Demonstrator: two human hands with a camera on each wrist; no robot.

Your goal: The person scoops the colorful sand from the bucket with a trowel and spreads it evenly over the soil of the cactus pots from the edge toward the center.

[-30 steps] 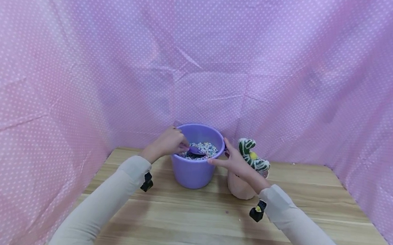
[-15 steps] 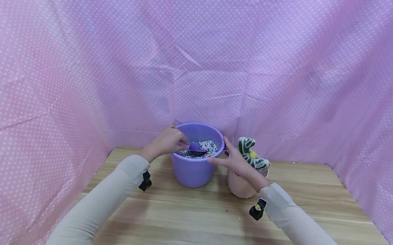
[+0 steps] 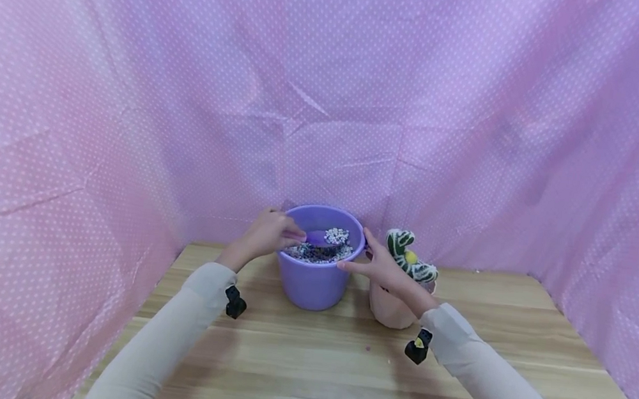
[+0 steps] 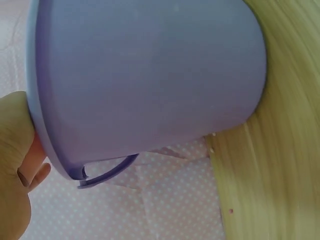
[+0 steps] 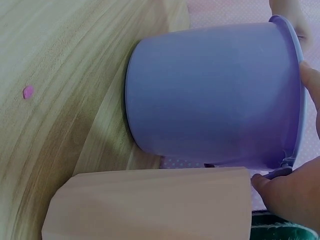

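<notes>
In the head view a light purple bucket (image 3: 312, 287), partly filled with small pale and coloured pebbles (image 3: 314, 254), stands upright on the table. Over its left rim, my left hand (image 3: 269, 233) pinches the handle of a purple scoop (image 3: 317, 238). White pebbles (image 3: 336, 236) lie heaped on the scoop's blade, inside the bucket. My right hand (image 3: 378, 264) grips the bucket's right side, thumb on the front of the rim and fingers by the side handle. The left wrist view shows the bucket wall (image 4: 150, 80) but hides the scoop.
Just right of the bucket, partly behind my right hand, stands a pale pink pot (image 3: 392, 309) with a green-and-white knitted cactus (image 3: 425, 271). Loose pebbles lie on the wooden table (image 3: 280, 363), one of them a pink pebble (image 5: 28, 92). Dotted pink cloth (image 3: 330, 149) hangs behind.
The scoop has come up out of the pebbles with a heap on it, and my left hand has shifted slightly left. My right hand stays on the bucket.
</notes>
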